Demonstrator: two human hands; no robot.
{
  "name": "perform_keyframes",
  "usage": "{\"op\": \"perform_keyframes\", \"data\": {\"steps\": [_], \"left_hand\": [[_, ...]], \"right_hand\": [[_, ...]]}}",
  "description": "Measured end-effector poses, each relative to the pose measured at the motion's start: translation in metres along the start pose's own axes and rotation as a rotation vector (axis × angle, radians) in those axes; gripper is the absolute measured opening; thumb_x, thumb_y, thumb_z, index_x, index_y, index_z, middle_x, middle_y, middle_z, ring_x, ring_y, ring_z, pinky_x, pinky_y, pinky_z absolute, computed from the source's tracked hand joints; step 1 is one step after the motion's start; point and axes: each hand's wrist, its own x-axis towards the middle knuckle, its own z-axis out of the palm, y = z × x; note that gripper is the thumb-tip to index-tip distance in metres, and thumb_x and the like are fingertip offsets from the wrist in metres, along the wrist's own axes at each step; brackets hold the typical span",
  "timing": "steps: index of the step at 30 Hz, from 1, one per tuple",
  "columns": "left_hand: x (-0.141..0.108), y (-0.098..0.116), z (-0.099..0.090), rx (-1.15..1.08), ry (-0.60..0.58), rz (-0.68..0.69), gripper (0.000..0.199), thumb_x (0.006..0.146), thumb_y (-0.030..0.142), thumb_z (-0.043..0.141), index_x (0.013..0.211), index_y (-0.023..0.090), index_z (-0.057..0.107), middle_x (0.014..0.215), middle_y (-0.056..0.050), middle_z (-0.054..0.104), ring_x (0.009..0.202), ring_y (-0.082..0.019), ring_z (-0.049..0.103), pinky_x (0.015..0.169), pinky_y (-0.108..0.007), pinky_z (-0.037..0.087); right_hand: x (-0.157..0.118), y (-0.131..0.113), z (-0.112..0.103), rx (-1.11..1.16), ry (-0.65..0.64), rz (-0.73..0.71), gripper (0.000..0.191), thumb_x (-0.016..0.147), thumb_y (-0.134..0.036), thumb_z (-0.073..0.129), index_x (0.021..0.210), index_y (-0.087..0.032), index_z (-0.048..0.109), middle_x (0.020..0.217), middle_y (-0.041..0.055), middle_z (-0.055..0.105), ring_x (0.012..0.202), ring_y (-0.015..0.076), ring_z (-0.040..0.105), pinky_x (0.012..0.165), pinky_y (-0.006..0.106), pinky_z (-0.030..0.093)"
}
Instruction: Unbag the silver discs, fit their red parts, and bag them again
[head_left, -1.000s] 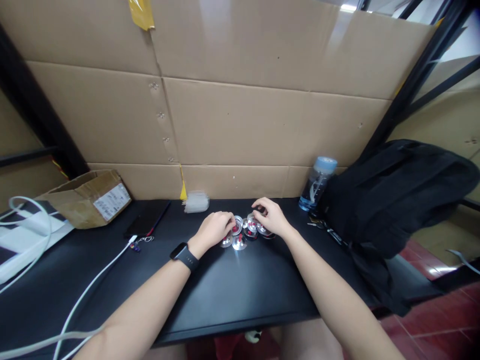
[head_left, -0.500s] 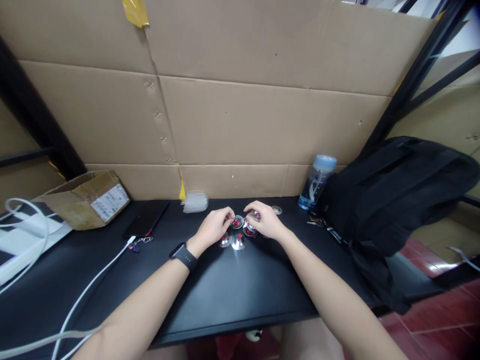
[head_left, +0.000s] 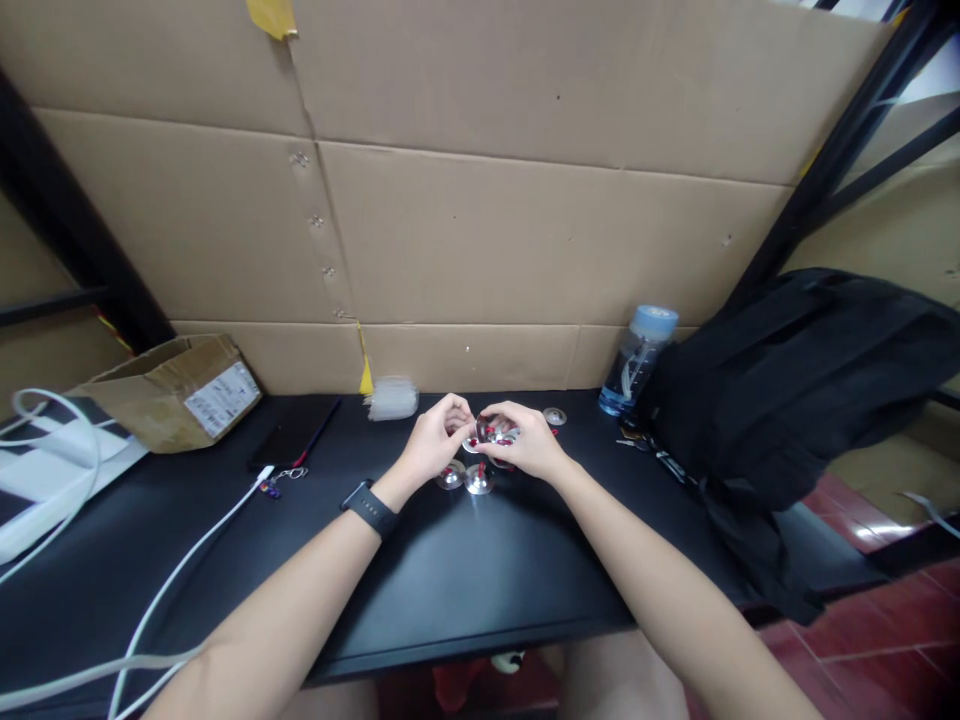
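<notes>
"Discs first: where do they lie?"

"Small shiny metal ones with red cords, grouped on the black table [head_left: 427, 590], mostly under two hands. At the near side sit a left front disc [head_left: 450, 477] and, just beside it, a right front disc [head_left: 480, 481]. One far disc [head_left: 554, 416] lies apart, beyond the right hand [head_left: 527, 440]."

"What does that hand hold?"

"A tipped-up disc [head_left: 482, 430], as far as I can see, between thumb and fingers in a narrow grip. More metal and red cord show under the palm, too covered to count."

"And the left?"

"The left hand [head_left: 437, 440] is curled, thumb close to the fingers, its tips near the right hand's. Metal shows beside them, but I can't tell whether they pinch it."

"How far along is it?"

"Partway, I'd judge. One disc is up in the fingers, while both front ones and the far one are out of the grip. Nothing marks any as finished, so how many remain to be handled, I can't say."

"Anything else close by?"

"A plastic stack [head_left: 392, 398] beyond the left hand, and a water bottle [head_left: 638, 362] off to the right."
</notes>
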Motion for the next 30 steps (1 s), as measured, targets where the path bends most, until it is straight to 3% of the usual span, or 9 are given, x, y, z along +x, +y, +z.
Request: {"op": "perform_keyframes", "data": {"steps": [4,8,11,14,19,30], "left_hand": [[0.004,-0.003,-0.013,0.122,0.061,-0.002,0.019,0.086,0.026,0.068,0.095,0.021,0.052,0.086,-0.002,0.069,0.080,-0.017,0.070,0.074,-0.028,0.054],[0.006,-0.014,-0.037,0.391,0.142,0.033,0.013,0.088,0.026,0.066,0.092,0.021,0.055,0.085,-0.001,0.069,0.078,-0.017,0.069,0.073,-0.029,0.051],[0.006,-0.027,-0.051,0.528,0.101,0.048,0.011,0.087,0.024,0.066,0.091,0.022,0.055,0.084,0.000,0.070,0.077,-0.017,0.068,0.074,-0.029,0.050],[0.006,-0.037,-0.056,0.517,0.043,0.021,0.012,0.085,0.024,0.068,0.090,0.021,0.057,0.083,0.000,0.070,0.076,-0.017,0.068,0.073,-0.028,0.050],[0.007,-0.042,-0.054,0.560,-0.041,0.026,0.009,0.085,0.024,0.069,0.084,0.020,0.062,0.082,0.001,0.071,0.076,-0.016,0.067,0.071,-0.027,0.048],[0.008,-0.042,-0.051,0.652,-0.096,0.129,0.004,0.085,0.018,0.065,0.087,0.020,0.067,0.086,-0.001,0.070,0.079,-0.017,0.064,0.073,-0.029,0.048]], "right_hand": [[0.002,0.008,-0.007,-0.049,-0.004,0.034,0.036,0.074,-0.038,0.086,0.103,-0.022,0.071,0.103,0.0053,0.075,0.087,0.0190,0.070,0.077,0.031,0.056],[0.000,0.039,-0.028,-0.170,0.110,0.190,0.034,0.070,-0.035,0.086,0.097,-0.022,0.071,0.093,0.0033,0.076,0.080,0.0190,0.069,0.068,0.029,0.054],[-0.005,0.069,-0.052,-0.299,0.210,0.322,0.029,0.071,-0.032,0.083,0.096,-0.021,0.072,0.090,0.0042,0.076,0.078,0.0202,0.069,0.071,0.031,0.054],[-0.013,0.091,-0.071,-0.465,0.300,0.493,0.027,0.070,-0.032,0.082,0.093,-0.019,0.074,0.089,0.0069,0.078,0.079,0.0226,0.071,0.076,0.033,0.053],[-0.022,0.110,-0.079,-0.488,0.184,0.617,0.026,0.070,-0.033,0.084,0.089,-0.016,0.078,0.090,0.0095,0.079,0.084,0.0237,0.073,0.078,0.030,0.053],[-0.022,0.115,-0.074,-0.546,0.036,0.637,0.020,0.074,-0.031,0.081,0.091,-0.021,0.080,0.093,0.0058,0.079,0.089,0.0210,0.074,0.078,0.026,0.052]]}}
